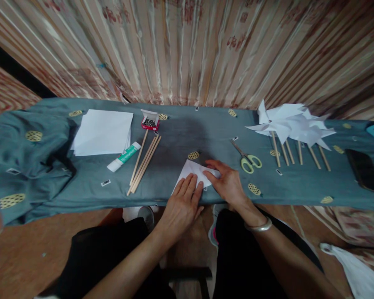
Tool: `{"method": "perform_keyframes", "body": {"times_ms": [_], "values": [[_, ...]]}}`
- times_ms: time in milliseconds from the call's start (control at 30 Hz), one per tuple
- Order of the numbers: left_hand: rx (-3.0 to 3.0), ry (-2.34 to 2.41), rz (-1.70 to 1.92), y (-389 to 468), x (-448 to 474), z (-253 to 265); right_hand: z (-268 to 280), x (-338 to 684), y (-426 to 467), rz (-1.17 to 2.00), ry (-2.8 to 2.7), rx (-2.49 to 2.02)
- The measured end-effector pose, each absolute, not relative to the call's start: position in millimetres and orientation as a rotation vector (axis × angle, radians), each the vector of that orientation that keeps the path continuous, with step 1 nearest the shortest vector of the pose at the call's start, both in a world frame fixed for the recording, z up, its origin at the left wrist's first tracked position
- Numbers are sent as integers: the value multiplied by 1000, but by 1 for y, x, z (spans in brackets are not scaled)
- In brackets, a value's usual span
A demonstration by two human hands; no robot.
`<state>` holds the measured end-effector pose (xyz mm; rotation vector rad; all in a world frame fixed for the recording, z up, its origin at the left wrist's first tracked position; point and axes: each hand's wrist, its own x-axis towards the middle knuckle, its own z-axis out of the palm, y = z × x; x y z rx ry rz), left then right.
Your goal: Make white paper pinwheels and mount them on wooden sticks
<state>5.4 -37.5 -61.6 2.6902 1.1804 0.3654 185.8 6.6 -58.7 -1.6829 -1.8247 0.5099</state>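
Paper stack (102,133): spread slightly at its edges, laid on the green cloth (90,189).
Glue stick (123,157): set aslant, close by the stack's near corner.
Wooden sticks (145,166): bunched at a slant, pointed up towards the red box.
Red box (150,120): lid up, small metal pieces seen inside.
Left hand (181,205): pressed flat now, fingers nearly together, laid over the white sheet.
White sheet (198,169): held down at the cloth's near edge, a pointed shape shown between the hands.
Right hand (228,182): thumb and forefinger parted at the sheet's right corner; whether it is pinched cannot be told.
Scissors (244,158): left lying just beyond, blades pointed away.
Pinwheels (286,124): heaped together, handles turned nearward.
Dark phone (365,170): placed at far right.
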Motion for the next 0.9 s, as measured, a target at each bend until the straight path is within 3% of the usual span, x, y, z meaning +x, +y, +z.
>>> {"method": "perform_keyframes", "body": {"times_ms": [600,900], "values": [[2687,1178,375,-36,5,-64,-60,186,7,457,-1851,-1706],[2703,1197,315,-40,5,-66,-67,181,-15,147,-2032,-1673]]}}
